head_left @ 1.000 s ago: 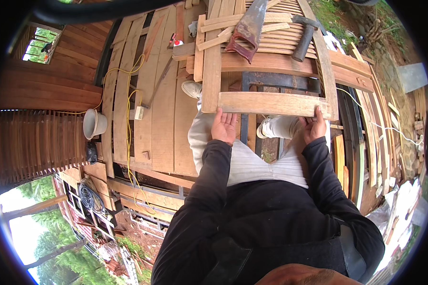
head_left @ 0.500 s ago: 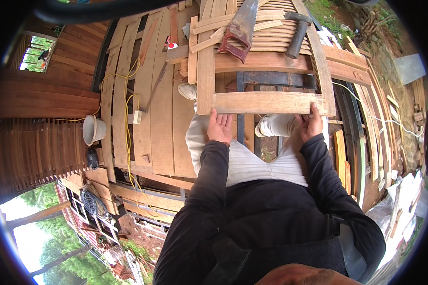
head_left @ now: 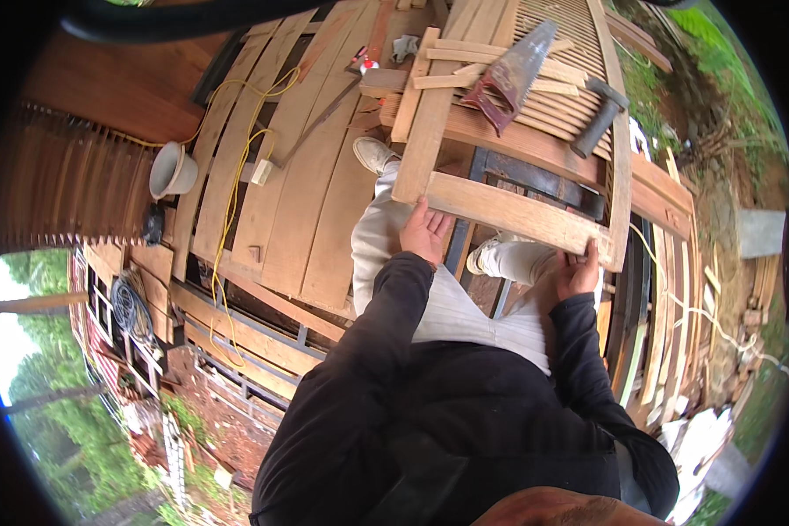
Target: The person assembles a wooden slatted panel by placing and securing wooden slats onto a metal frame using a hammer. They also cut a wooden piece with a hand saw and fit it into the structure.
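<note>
A wooden frame with slats (head_left: pixel 519 213) lies in front of me, its near crosspiece running between my two hands. My left hand (head_left: pixel 424 231) grips the left end of this crosspiece, thumb on top and fingers underneath. At the right end, my right hand (head_left: pixel 578 271) holds the corner the same way, thumb up along the wood. Farther off, a handsaw (head_left: pixel 510 81) with a dark red handle rests on the slats over several loose wood strips (head_left: pixel 454 81). A hammer (head_left: pixel 601 118) with a thick dark handle lies to the saw's right.
Beneath the frame are a reddish beam (head_left: pixel 535 145) and dark metal bars (head_left: pixel 543 182). Planks (head_left: pixel 324 175) form a deck on the left, crossed by a yellow cord (head_left: pixel 230 197) with a white socket box (head_left: pixel 262 172). A grey bucket (head_left: pixel 174 169) stands at the far left.
The whole view has turned, so the frame now appears slanted, lower on its right side. Both hands keep their hold at the crosspiece's ends. Saw and hammer still lie on the slats.
</note>
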Demonstrator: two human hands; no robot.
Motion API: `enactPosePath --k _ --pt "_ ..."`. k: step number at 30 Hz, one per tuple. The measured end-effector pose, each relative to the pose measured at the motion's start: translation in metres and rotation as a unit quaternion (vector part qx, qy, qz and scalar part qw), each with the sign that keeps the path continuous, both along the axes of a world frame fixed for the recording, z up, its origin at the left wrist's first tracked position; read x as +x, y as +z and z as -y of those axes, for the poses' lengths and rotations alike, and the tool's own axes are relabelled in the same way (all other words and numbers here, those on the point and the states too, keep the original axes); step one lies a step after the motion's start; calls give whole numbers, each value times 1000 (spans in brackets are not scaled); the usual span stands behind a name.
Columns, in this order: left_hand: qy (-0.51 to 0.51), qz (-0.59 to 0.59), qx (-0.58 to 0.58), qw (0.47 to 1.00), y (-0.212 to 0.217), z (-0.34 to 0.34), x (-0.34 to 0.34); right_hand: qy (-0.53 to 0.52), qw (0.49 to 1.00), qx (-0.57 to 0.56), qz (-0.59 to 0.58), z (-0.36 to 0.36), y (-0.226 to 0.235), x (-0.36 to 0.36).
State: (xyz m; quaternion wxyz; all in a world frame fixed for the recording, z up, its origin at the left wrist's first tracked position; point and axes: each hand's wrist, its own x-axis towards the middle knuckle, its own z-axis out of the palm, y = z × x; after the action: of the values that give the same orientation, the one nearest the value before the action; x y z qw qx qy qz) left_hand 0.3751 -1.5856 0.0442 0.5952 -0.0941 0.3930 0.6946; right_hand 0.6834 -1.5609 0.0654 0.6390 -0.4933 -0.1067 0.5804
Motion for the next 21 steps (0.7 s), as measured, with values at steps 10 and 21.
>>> enactPosePath --k 10,21 --pt "16 31 10 999 -8 -2 4 73 993 -55 69 -3 0 13" --pt "19 90 -14 996 11 -4 1 90 988 -113 61 -7 3 30"
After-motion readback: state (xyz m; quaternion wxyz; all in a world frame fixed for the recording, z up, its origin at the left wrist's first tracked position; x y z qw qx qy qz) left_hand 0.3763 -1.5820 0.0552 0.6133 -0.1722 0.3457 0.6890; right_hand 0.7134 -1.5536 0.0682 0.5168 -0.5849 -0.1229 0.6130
